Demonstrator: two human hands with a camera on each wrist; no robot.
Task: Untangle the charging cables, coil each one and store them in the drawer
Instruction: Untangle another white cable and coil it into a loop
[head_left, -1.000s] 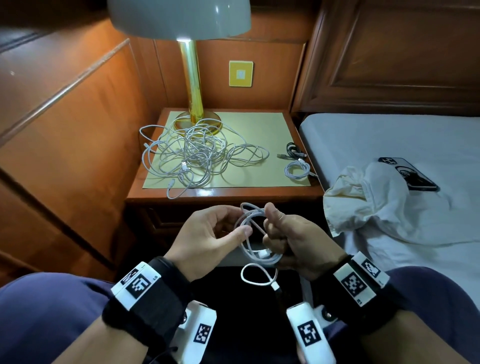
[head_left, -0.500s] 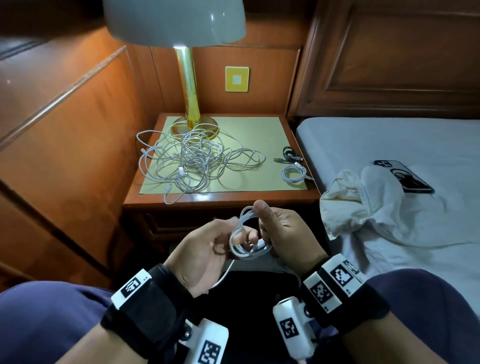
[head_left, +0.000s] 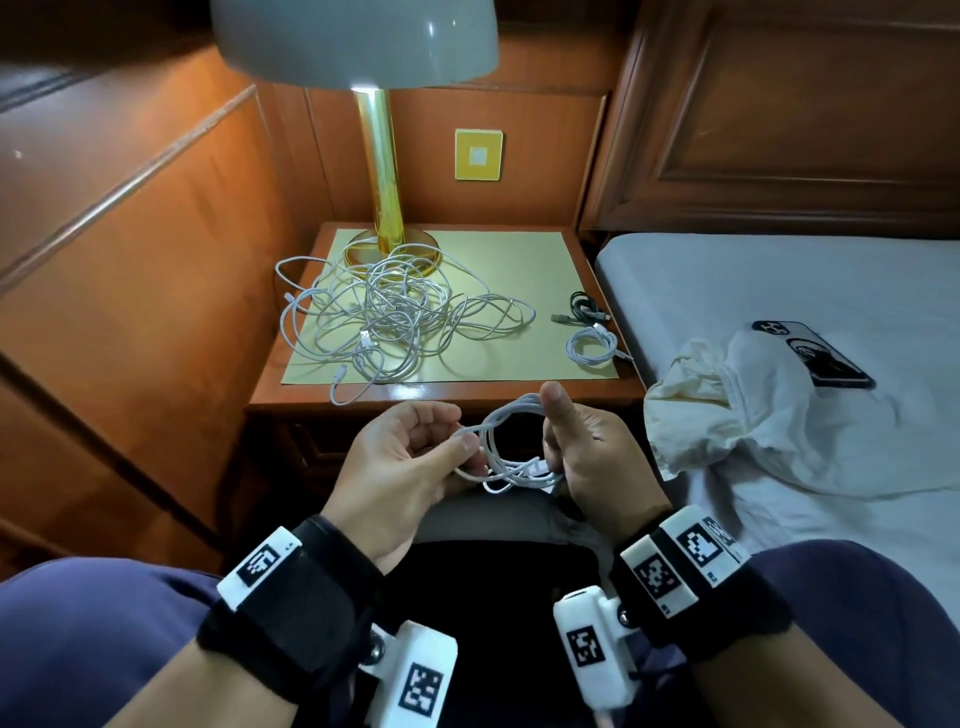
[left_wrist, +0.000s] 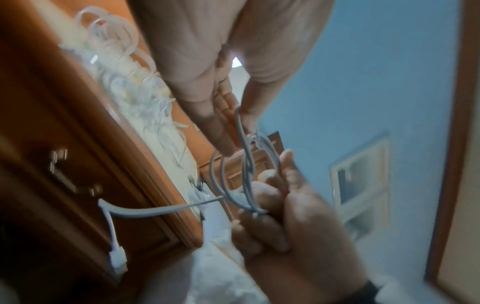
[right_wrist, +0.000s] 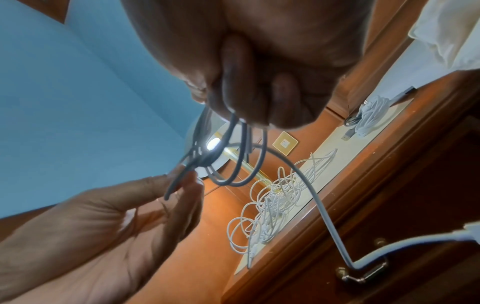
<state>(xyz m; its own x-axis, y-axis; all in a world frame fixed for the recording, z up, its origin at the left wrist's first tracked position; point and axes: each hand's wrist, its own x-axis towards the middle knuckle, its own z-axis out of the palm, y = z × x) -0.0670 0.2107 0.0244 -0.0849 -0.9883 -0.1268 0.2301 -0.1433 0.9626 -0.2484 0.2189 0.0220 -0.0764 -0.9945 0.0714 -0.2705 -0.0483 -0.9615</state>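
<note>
The dangling tail seen a second ago is now drawn up into the coil (head_left: 506, 447), held over the lap. Right hand (head_left: 587, 457) clamps the loops; left hand (head_left: 405, 462) pinches one strand. This cable looks nearly coiled, while the tangle (head_left: 395, 317) waits on the nightstand (head_left: 524, 265).
</note>
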